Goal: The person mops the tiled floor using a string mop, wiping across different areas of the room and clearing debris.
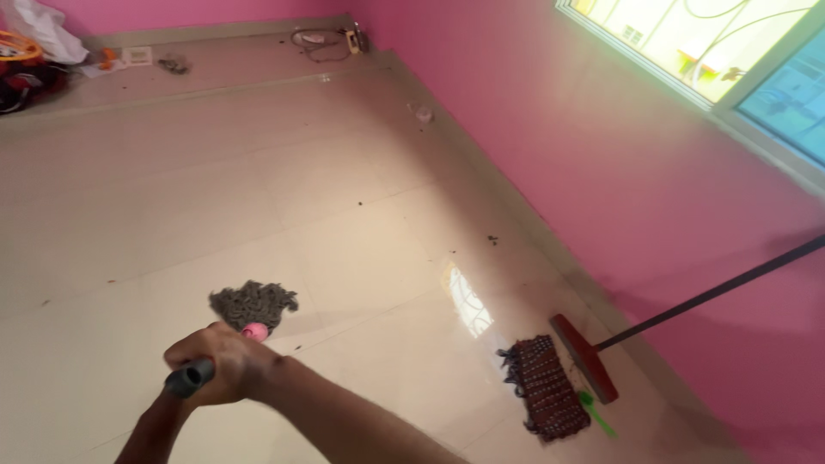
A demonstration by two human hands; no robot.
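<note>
A mop with a grey string head (253, 302) and a pink collar (254, 331) rests on the shiny beige tiled floor (172, 189). My right hand (219, 359) is closed around the top of its grey handle (189, 378), my arm coming in from the lower right. My left hand (169, 402) comes up from the bottom edge to the handle's end. Its fingers are hidden under the handle and my right hand, so its grip cannot be made out.
A red-headed broom (584, 357) with a long dark handle leans against the pink wall (601, 155) on the right. A dark patterned cloth (546, 387) and a green item (597, 414) lie beside it. Clutter (34, 51) and cables (322, 41) sit along the far wall. Small debris specks dot the floor.
</note>
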